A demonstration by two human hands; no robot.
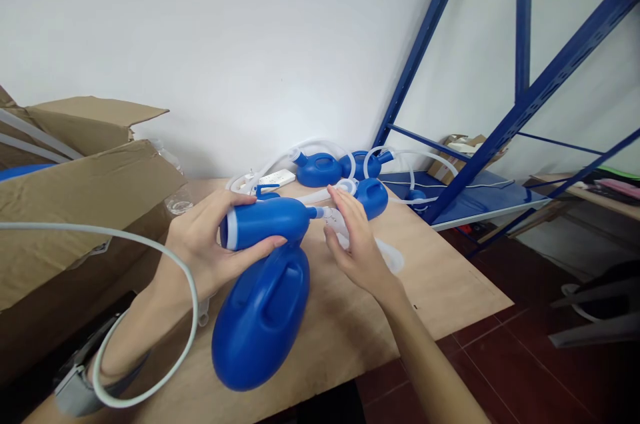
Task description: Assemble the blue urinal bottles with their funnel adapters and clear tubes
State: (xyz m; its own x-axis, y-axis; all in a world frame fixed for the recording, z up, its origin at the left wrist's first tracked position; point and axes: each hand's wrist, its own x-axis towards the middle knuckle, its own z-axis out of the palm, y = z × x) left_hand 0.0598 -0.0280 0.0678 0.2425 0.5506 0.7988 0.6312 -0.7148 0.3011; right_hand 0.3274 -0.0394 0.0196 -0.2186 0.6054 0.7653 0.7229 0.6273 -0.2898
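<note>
My left hand (210, 231) is wrapped around a blue plastic cup-shaped funnel (270, 221) with a whitish rim, lying sideways with its narrow nozzle pointing right. A clear soft tube (326, 213) meets the nozzle tip. Around that joint my right hand (353, 237) is held with thumb and fingers apart; no firm grip on the tube shows. Directly below the funnel is a blue urinal bottle (263, 317) with a moulded handle, its neck partly hidden behind the funnel. Beyond my right hand, a translucent tube loop (393, 256) rests on the wooden table (425, 291).
More blue bottles (320, 171) with white tubes stand at the back by the wall. A white power strip (275, 179) lies beside them. An open cardboard box (90, 211) is at left; a grey cable (193, 291) loops over my left forearm. Blue shelving (500, 137) rises at right.
</note>
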